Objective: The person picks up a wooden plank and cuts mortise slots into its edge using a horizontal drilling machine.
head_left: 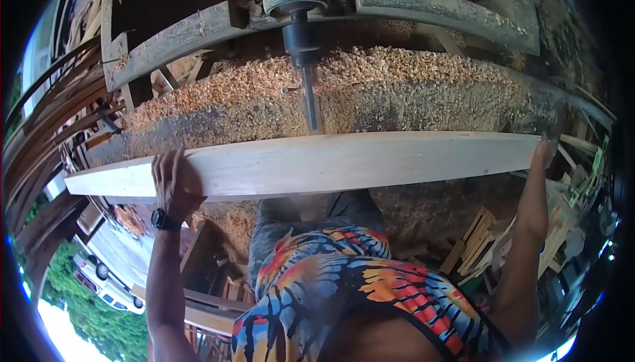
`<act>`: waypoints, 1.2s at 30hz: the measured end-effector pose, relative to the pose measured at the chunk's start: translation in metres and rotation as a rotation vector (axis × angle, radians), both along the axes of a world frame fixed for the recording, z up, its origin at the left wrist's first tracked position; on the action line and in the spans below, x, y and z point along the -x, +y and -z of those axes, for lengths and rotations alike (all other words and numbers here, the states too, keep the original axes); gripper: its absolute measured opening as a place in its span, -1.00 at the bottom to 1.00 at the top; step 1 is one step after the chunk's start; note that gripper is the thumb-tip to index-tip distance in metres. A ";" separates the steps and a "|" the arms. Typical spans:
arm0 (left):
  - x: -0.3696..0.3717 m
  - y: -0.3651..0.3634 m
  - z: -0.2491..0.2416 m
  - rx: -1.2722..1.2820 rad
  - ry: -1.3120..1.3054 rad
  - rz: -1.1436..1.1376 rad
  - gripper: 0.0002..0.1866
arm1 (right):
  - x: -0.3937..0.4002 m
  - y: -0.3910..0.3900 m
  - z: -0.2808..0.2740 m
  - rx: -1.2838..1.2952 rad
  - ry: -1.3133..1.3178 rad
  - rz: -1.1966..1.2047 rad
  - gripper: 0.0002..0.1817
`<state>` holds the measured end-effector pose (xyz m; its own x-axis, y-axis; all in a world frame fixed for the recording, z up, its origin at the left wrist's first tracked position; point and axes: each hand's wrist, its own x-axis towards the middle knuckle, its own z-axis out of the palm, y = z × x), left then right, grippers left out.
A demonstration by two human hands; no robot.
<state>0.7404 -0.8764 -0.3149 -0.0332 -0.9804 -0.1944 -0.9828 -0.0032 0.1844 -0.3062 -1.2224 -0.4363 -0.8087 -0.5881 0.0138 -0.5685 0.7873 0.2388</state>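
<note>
A long, pale wooden plank [344, 163] lies crosswise in front of me on the machine's bed. Toward its left end, my left hand [173, 180] grips it, fingers laid across the top face to the far edge. My right hand [541, 154] holds the plank's right end, with the fingers up at the corner. From a dark chuck [302, 44], a metal drill bit [311, 101] points toward me, its tip right at the plank's far edge near the middle.
Wood shavings [397, 74] are heaped along the bed behind the plank. Weathered wooden beams [443, 15] flank the spindle. Timber offcuts [473, 236] lie at the lower right, and stacked boards [46, 144] stand at the left. A white vehicle [106, 276] is parked outside.
</note>
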 end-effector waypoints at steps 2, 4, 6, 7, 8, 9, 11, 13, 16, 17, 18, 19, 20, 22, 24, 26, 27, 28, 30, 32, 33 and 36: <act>0.020 -0.003 0.001 -0.024 0.018 -0.002 0.20 | -0.004 -0.006 -0.015 0.062 0.033 -0.095 0.09; 0.029 -0.005 0.005 -0.008 0.023 0.018 0.23 | -0.082 0.002 -0.036 0.118 0.167 -0.325 0.03; 0.034 -0.005 0.013 0.024 0.033 0.045 0.25 | -0.129 0.010 -0.039 0.170 0.234 -0.682 -0.09; 0.038 -0.007 0.015 0.045 0.036 0.052 0.25 | -0.143 0.013 -0.037 0.179 0.227 -0.926 -0.17; 0.040 -0.009 0.015 0.069 0.051 0.054 0.16 | -0.159 0.023 -0.036 0.244 -0.061 -1.070 -0.20; 0.042 -0.010 0.015 0.065 0.042 0.044 0.12 | -0.222 0.045 -0.050 0.305 -0.360 -1.203 -0.22; 0.041 -0.011 0.014 0.050 0.022 0.035 0.03 | -0.323 0.088 -0.082 0.249 -0.563 -1.443 -0.12; 0.040 -0.015 0.009 0.055 0.015 0.059 0.05 | -0.400 0.120 -0.111 0.056 -0.665 -1.612 0.03; 0.038 -0.018 0.010 0.082 0.025 0.080 -0.08 | -0.435 0.152 -0.102 -0.077 -0.730 -1.616 0.20; 0.038 -0.019 0.012 0.108 0.031 0.086 -0.08 | -0.437 0.153 -0.098 -0.083 -0.688 -1.613 0.21; 0.038 -0.018 0.014 0.133 0.034 0.088 -0.09 | -0.438 0.151 -0.096 -0.089 -0.649 -1.614 0.22; 0.037 -0.019 0.016 0.147 0.028 0.091 -0.09 | -0.437 0.148 -0.095 -0.089 -0.637 -1.634 0.24; 0.036 -0.018 0.018 0.158 0.022 0.096 -0.09 | -0.437 0.148 -0.096 -0.091 -0.627 -1.650 0.27; 0.036 -0.019 0.017 0.156 0.055 0.090 -0.08 | -0.438 0.146 -0.097 -0.089 -0.617 -1.675 0.28; 0.034 -0.017 0.018 0.148 0.050 0.097 -0.08 | -0.440 0.146 -0.098 -0.077 -0.611 -1.688 0.27; 0.032 -0.017 0.019 0.140 0.037 0.102 -0.07 | -0.439 0.145 -0.097 -0.070 -0.608 -1.696 0.25; 0.031 -0.017 0.019 0.135 0.028 0.106 -0.06 | -0.439 0.145 -0.096 -0.067 -0.607 -1.699 0.23; 0.031 -0.018 0.019 0.130 0.019 0.110 -0.06 | -0.440 0.144 -0.095 -0.065 -0.604 -1.703 0.23; 0.034 -0.023 0.013 0.141 0.061 0.118 -0.13 | -0.439 0.145 -0.096 -0.070 -0.601 -1.705 0.21; 0.037 -0.022 0.012 0.145 0.090 0.125 -0.15 | -0.442 0.146 -0.097 -0.044 -0.626 -1.690 0.19; 0.035 -0.020 0.014 0.148 0.094 0.127 -0.12 | -0.443 0.145 -0.097 -0.025 -0.637 -1.684 0.18; 0.032 -0.019 0.014 0.146 0.099 0.121 -0.02 | -0.442 0.144 -0.096 -0.016 -0.649 -1.696 0.18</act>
